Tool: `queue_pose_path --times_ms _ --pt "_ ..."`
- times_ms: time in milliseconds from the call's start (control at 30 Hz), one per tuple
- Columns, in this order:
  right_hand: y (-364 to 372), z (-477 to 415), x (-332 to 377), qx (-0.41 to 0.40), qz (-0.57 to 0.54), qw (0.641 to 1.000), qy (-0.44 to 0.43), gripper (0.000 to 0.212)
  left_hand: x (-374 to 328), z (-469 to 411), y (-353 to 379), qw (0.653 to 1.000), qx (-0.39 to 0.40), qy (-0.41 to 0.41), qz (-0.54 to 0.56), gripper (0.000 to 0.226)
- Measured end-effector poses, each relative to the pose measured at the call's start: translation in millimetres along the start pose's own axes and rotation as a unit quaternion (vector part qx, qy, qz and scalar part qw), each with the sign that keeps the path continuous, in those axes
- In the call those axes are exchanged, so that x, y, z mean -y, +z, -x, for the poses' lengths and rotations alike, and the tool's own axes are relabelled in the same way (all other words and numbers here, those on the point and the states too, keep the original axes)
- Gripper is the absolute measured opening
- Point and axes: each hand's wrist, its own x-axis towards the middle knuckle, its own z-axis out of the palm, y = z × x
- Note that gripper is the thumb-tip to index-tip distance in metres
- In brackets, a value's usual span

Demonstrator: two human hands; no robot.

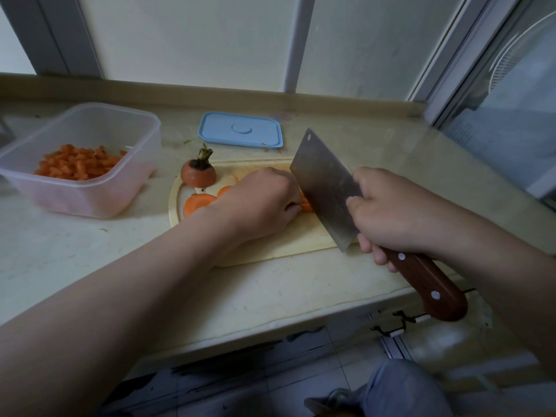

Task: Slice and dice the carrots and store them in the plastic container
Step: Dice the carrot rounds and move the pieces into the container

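Observation:
On a pale wooden cutting board point(301, 239) my left hand point(258, 203) holds down a carrot piece point(306, 204) with curled fingers; most of that piece is hidden under the hand. My right hand point(391, 215) grips the wooden handle of a cleaver point(325, 188), whose blade stands against the carrot just right of my left fingers. A carrot slice point(197, 203) and the cut-off carrot top point(198, 173) with its stem lie at the board's left end. The clear plastic container point(87, 194) at the left holds several diced carrot bits point(78, 162).
The container's blue lid point(240, 130) lies flat behind the board near the window ledge. The stone counter's front edge point(270, 323) runs below my arms. A window frame and wall close the back, a glass door the right.

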Motion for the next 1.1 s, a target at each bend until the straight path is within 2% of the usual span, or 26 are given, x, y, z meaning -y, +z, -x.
queue_pose_path --times_ms 167,367,433,500,600,700,833,1100 --pt "4 0 11 0.019 0.011 1.000 0.001 0.009 1 -2 1 1.000 -0.008 -0.003 -0.008 0.018" --pt "13 -22 29 -0.001 0.022 1.000 0.007 0.012 3 -2 4 1.000 0.004 -0.003 -0.005 0.038" --pt "10 -24 32 -0.012 0.015 1.000 -0.003 0.011 3 -1 3 1.000 0.000 0.002 0.002 0.037" --pt "7 -26 27 -0.027 0.010 0.999 -0.015 0.023 4 2 2 1.000 -0.016 0.008 0.004 0.033" --pt "-1 -20 17 -0.052 0.007 0.998 -0.028 0.019 8 5 -3 0.999 -0.034 0.016 0.009 0.024" --pt "-4 -13 11 -0.051 -0.011 0.998 -0.034 0.025 11 6 -6 1.000 -0.014 0.025 0.011 0.019" --pt "3 -4 10 -0.039 -0.015 0.999 -0.032 0.032 12 8 -8 1.000 -0.006 0.023 -0.003 0.019" --pt "9 0 12 -0.020 -0.003 1.000 -0.018 0.028 11 9 -10 1.000 0.014 0.010 -0.007 0.025"
